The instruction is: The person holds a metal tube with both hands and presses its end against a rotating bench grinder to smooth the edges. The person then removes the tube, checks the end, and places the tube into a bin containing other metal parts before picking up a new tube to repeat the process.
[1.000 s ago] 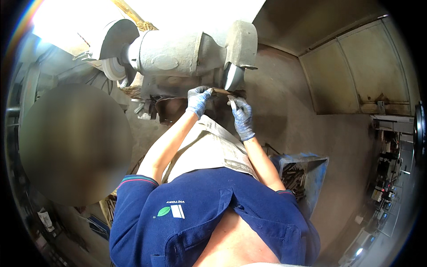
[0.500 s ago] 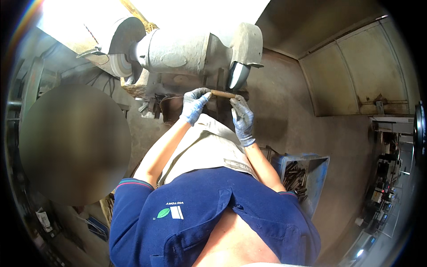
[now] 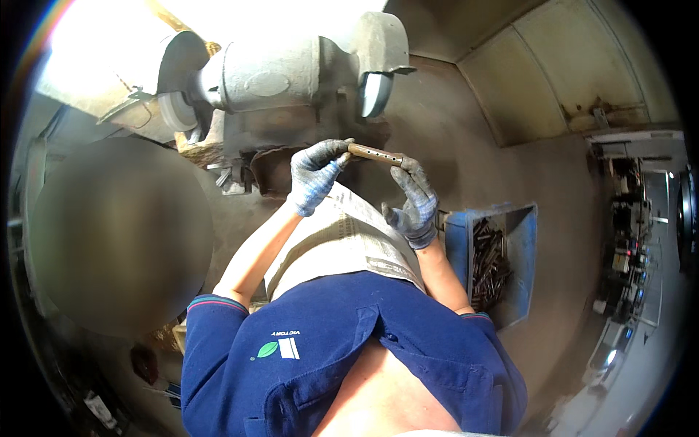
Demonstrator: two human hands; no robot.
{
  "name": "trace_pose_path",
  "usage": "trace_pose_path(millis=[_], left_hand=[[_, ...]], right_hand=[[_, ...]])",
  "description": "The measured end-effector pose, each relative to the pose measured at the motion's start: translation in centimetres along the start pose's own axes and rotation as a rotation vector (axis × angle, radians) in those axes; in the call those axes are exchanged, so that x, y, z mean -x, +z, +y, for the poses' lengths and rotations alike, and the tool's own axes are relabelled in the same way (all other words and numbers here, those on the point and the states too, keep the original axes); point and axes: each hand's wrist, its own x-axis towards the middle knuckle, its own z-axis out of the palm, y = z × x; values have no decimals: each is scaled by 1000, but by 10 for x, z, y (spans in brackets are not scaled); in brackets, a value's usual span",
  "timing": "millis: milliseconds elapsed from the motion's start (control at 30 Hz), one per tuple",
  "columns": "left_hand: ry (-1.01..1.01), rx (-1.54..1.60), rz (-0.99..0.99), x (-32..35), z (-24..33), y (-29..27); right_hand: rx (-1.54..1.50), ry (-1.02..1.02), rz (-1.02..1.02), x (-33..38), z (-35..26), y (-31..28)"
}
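Bench grinder (image 3: 269,76) at top. Looks like grey painted metal: fat cylindrical body, curved guards (image 3: 182,62) at both ends, dull, scuffed finish.

Printed sheet (image 3: 342,233) spread low at centre. Pale, thin, paper-like; creased, loose along the edges.

Blue bin (image 3: 520,255) right of the sheet. Straight-walled, grimy; contains a jumbled heap of dark, slender pieces (image 3: 489,266).

Left wheel (image 3: 177,111): pale, thick disc. Right wheel (image 3: 374,95): narrow from this angle, bright along one side.

Left hand (image 3: 313,178), in knit glove, blue and white at the cuff, grey toward the tips. Closed in a pinch on the left end of the rod (image 3: 375,154). Right hand (image 3: 415,207), gloved alike, tips at the rod's right end, palm open, with one digit clear of it. Cannot tell from this angle whether pinching that end or merely steadying it.

Rod in mid-air between both hands, apart from both wheels. Brown, straight, slim, apparently smooth with a dull sheen. Judged stiff, probably metal; light enough for fingertips, unlikely to bend or break. Could roll or slip under a loose pinch. Best taken near both ends, thumb opposed to fingers, leaving the middle uncovered.

Small dark holes (image 3: 386,157) in a row along the visible face; may snag knit.
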Motion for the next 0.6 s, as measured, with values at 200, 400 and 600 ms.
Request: trace_pose_path(millis=[200, 400, 600], left_hand=[[-70, -26, -153, 4, -12, 15], [-205, -326, -105, 12, -37, -14], [-279, -289, 128, 48, -100, -101]], right_hand=[[125, 41, 32, 19, -22, -29], [437, 294, 113, 93, -12, -105], [694, 650, 371, 184, -3, -198]])
